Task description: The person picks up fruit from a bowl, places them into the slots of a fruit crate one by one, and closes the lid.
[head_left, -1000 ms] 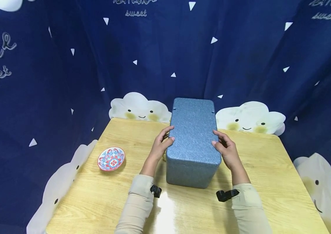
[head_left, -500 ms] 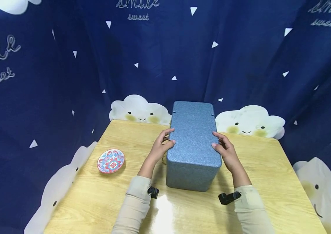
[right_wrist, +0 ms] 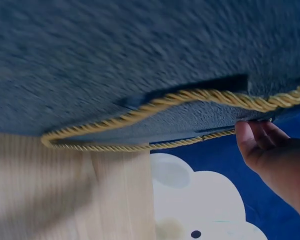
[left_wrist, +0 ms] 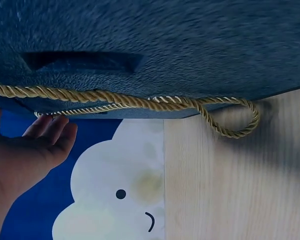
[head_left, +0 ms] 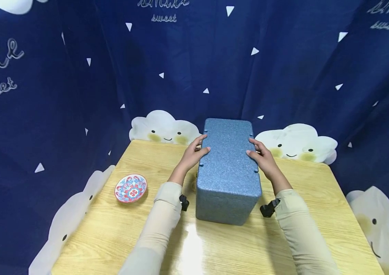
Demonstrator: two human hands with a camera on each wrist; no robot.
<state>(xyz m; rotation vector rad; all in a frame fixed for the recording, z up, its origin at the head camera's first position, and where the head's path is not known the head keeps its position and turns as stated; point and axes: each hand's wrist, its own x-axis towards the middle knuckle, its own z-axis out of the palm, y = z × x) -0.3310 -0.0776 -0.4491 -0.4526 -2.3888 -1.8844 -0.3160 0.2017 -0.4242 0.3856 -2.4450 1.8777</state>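
A lidded blue foam box [head_left: 225, 209], speckled, stands on the wooden table, its long side running away from me. Both hands are at its lid [head_left: 229, 160]. My left hand [head_left: 189, 157] holds the left edge, thumb and index fingertips on top, other fingers bent down the side. Mirroring it, my right hand [head_left: 264, 158] holds the right edge. Gold twisted rope [left_wrist: 95, 96] hangs along the left wall below a slot [left_wrist: 85, 61]. Another gold rope [right_wrist: 140, 116] loops along the right wall. Fingertips of each hand lie right at the far part of the rope.
A small patterned plate [head_left: 130, 188] in red, white and blue sits on the left of the wooden table [head_left: 318, 214]. Behind and beside the table hangs a dark blue curtain [head_left: 187, 49] with cloud prints [head_left: 295, 142].
Both hands have shifted away from me along the lid edges, uncovering a notch on each side near the front. The box has stayed in place. The view tilted slightly.
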